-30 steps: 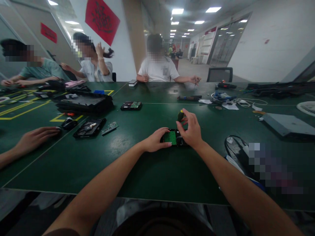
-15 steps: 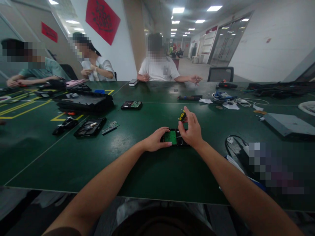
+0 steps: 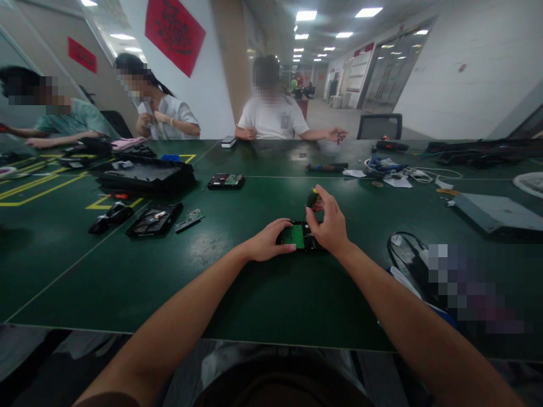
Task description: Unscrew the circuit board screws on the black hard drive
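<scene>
On the dark green worktop [image 3: 237, 294] our left hand [image 3: 266, 242] grips the flat black hard drive [image 3: 307, 243] by its left edge while our right hand [image 3: 331, 227] clenches a black-and-yellow screwdriver [image 3: 313, 199] above it; stiff, dense, its bare green circuit board [image 3: 293, 236] looks fragile, so we would hold its sides.

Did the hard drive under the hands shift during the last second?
No. The hard drive keeps its place relative to the second drive lying farther left on the table.
</scene>
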A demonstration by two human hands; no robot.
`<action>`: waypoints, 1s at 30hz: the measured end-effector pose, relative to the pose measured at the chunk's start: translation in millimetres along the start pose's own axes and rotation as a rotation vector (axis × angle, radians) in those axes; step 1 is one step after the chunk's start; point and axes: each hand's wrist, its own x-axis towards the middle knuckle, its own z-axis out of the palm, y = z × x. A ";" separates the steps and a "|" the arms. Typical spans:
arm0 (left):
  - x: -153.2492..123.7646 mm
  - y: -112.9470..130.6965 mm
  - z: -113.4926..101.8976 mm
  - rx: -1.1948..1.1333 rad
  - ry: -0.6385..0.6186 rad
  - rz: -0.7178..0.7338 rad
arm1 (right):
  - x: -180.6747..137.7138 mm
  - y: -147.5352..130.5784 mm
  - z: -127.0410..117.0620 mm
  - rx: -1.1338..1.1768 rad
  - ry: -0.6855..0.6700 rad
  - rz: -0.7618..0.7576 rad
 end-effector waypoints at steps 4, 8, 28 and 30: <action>0.0 0.1 0.3 0.004 0.006 -0.002 | 0.4 -0.1 -0.8 0.001 0.014 -0.010; 0.4 0.5 0.0 0.003 0.001 -0.001 | 0.2 -0.9 -1.2 0.019 0.004 -0.010; -0.6 -0.3 -0.5 -0.002 0.000 0.008 | 1.5 -1.9 -2.0 -0.020 0.004 -0.016; -0.7 -0.4 -0.6 -0.006 -0.005 0.003 | 1.3 -2.4 -1.4 -0.014 -0.005 -0.017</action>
